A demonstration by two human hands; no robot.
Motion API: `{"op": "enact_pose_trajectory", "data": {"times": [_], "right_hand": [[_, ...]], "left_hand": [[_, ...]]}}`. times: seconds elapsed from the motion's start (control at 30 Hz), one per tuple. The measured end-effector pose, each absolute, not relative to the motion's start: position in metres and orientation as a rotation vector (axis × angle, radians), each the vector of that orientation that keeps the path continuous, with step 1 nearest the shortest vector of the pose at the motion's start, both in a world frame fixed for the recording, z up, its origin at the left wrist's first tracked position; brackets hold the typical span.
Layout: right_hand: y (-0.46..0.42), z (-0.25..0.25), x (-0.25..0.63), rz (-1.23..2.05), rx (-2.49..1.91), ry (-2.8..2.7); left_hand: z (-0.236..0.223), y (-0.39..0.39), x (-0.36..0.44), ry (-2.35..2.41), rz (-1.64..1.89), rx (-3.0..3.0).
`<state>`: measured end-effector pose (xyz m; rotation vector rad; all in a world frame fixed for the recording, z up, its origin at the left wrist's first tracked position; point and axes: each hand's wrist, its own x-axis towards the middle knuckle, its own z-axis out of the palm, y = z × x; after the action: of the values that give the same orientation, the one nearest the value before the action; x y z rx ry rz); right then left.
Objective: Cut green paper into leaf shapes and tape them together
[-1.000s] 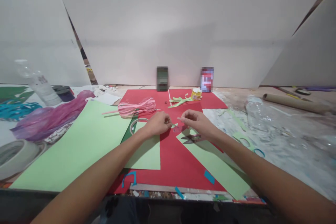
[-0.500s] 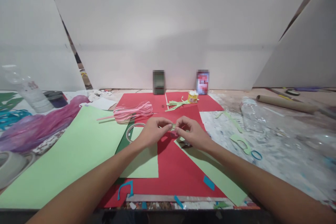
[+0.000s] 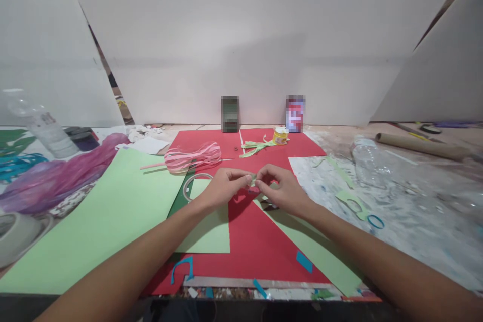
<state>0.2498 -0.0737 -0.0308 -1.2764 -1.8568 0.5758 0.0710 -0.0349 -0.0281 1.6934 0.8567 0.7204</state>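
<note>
Above the red paper [image 3: 256, 234], my left hand [image 3: 226, 188] and my right hand [image 3: 283, 191] meet fingertip to fingertip. Both pinch a small light-green piece of paper [image 3: 253, 180], mostly covered by the fingers. A tape roll [image 3: 185, 190] lies flat just left of my left hand, partly behind it. Under my left forearm are a light-green sheet [image 3: 211, 231] and a larger one [image 3: 101, 206]. Beneath my right wrist lies another light-green piece [image 3: 302, 234], with a dark object half hidden there.
Behind the hands sit a pink strip bundle [image 3: 192, 157], green paper strips [image 3: 258, 147] and a small yellow tub [image 3: 280, 136]. Two phones [image 3: 230, 114] lean on a white board [image 3: 241, 35]. Plastic bottles [image 3: 366, 161] and a cardboard tube [image 3: 411, 145] lie right; purple plastic [image 3: 75, 176] lies left.
The view has tilted slightly, so the scene sits a little higher and further right. Both hands keep their pinch on the small green piece, with slight finger movement.
</note>
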Motion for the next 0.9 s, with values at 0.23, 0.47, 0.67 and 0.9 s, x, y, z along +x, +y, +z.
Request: {"op": "enact_pose_trajectory", "data": {"times": [0.23, 0.47, 0.67, 0.9], "right_hand": [[-0.0751, -0.0261, 0.2486, 0.563, -1.306, -1.850], [-0.0732, -0.0268, 0.2502, 0.582, -1.303, -1.876], [-0.0733, -0.0288, 0.2512, 0.531, -1.242, -1.918], [-0.0724, -0.0331, 0.2484, 0.447, -1.294, -1.896]], "left_hand": [[-0.0271, -0.0366, 0.0721, 0.887, 0.732, 1.721], [-0.0282, -0.0368, 0.0728, 0.890, 0.739, 1.735], [-0.0305, -0.0357, 0.0719, 0.922, 0.749, 1.752], [-0.0316, -0.0379, 0.0741, 0.905, 0.730, 1.688]]}}
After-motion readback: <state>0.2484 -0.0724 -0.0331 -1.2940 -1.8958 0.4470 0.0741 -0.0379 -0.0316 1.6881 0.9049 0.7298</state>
